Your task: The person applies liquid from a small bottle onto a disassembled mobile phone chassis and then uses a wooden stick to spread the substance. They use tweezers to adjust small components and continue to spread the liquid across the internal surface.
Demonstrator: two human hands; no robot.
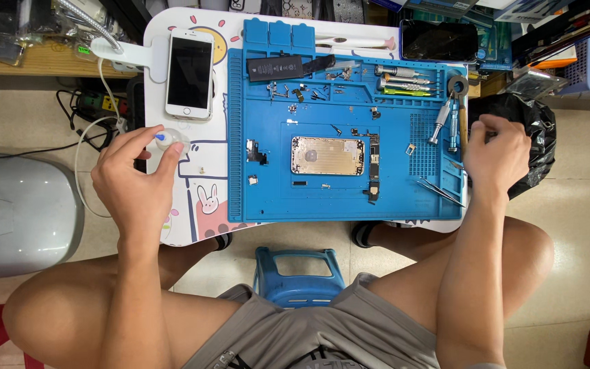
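Bottle (169, 139) with blue tip pinched in left hand (134, 174) at nine o'clock of opened phone shell (327, 155); right hand (496, 154) curled, grip unclear, at three. Fetching stage, likely; next calls for steady tip over shell.

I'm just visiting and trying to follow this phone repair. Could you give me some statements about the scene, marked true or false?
1. The left hand grips a small clear bottle with a blue tip. True.
2. The gold phone housing lies on the blue silicone work mat. True.
3. The white smartphone lies on that mat. False: it lies on the white table, left of the mat.
4. The right hand holds the tweezers. False: they lie on the mat.
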